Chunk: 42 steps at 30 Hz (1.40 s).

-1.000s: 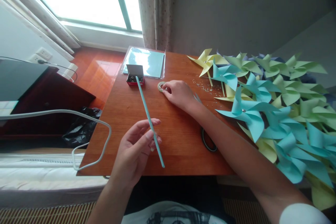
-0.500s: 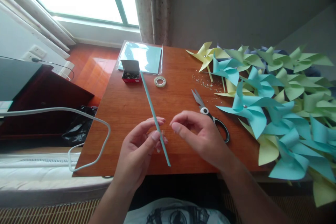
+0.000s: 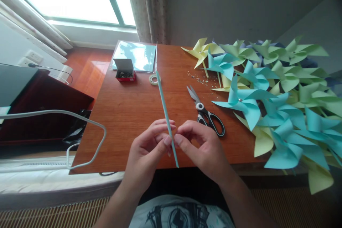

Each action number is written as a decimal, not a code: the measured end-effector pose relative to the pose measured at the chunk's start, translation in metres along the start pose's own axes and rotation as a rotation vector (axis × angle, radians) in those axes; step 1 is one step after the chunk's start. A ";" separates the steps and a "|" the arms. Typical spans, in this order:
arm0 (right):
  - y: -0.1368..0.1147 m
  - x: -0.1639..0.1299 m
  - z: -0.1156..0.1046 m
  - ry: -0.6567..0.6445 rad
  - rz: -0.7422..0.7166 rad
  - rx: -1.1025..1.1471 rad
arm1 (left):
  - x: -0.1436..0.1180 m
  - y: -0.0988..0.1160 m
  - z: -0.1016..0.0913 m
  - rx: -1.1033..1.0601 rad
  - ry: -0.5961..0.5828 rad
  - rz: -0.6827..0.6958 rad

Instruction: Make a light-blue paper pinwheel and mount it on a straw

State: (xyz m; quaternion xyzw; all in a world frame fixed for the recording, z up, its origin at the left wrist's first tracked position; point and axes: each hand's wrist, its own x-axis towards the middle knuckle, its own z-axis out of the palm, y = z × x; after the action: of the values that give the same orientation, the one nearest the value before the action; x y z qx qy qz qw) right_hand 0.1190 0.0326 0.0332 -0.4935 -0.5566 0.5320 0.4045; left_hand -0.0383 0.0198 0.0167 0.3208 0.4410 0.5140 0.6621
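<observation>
Both hands meet at the lower middle of the frame, over the near edge of the worktop (image 3: 128, 114). The left hand (image 3: 145, 153) pinches a thin teal stick (image 3: 166, 114) between thumb and fingers, and the right hand (image 3: 204, 148) pinches the same spot from the other side, fingertips nearly touching. The stick runs up and away from there, its far tip ending by the tape roll (image 3: 153, 78) in the upper middle.

What could go wrong: the stick looks like rolled paper, so squeezing too hard at that one spot could kink it — or it could unroll if the grip slips. It's also long and held near one end, so the far tip might swing.

Around: scissors (image 3: 205, 112) lie just right of the hands, blades shut. A red box (image 3: 124, 70) and a sheet pack (image 3: 135, 56) sit at the upper left. The pinwheel pile (image 3: 280, 99) crowds the whole right side, with small bits (image 3: 203, 79) scattered beside it — not much elbow room there.
</observation>
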 end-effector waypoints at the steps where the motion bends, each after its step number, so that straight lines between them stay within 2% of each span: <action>1: -0.001 -0.001 -0.001 0.002 0.005 0.008 | 0.000 0.000 0.001 -0.015 -0.006 -0.010; 7: -0.004 -0.005 -0.004 -0.015 0.072 0.088 | -0.001 -0.001 0.006 -0.067 -0.065 -0.022; 13: -0.001 -0.004 -0.006 -0.098 0.186 0.411 | 0.000 -0.003 0.004 -0.065 -0.148 -0.016; 17: 0.004 -0.001 -0.007 -0.138 0.236 0.525 | 0.000 -0.007 0.005 -0.103 -0.173 -0.044; 25: 0.011 0.001 -0.009 -0.172 0.284 0.547 | -0.001 -0.007 0.006 -0.062 -0.191 -0.056; 30: 0.014 0.001 -0.009 -0.136 0.281 0.533 | 0.000 -0.008 0.003 0.072 -0.209 0.025; 37: 0.016 -0.004 -0.011 -0.194 0.253 0.535 | -0.001 0.000 0.010 0.183 -0.290 0.064; 42: 0.018 -0.006 -0.009 -0.105 0.197 0.547 | -0.002 -0.002 0.013 0.152 -0.255 0.071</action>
State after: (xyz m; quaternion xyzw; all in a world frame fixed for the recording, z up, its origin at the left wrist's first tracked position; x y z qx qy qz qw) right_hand 0.1312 0.0273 0.0166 -0.3895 -0.3619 0.7238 0.4398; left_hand -0.0260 0.0180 0.0205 0.4481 0.3792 0.4575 0.6679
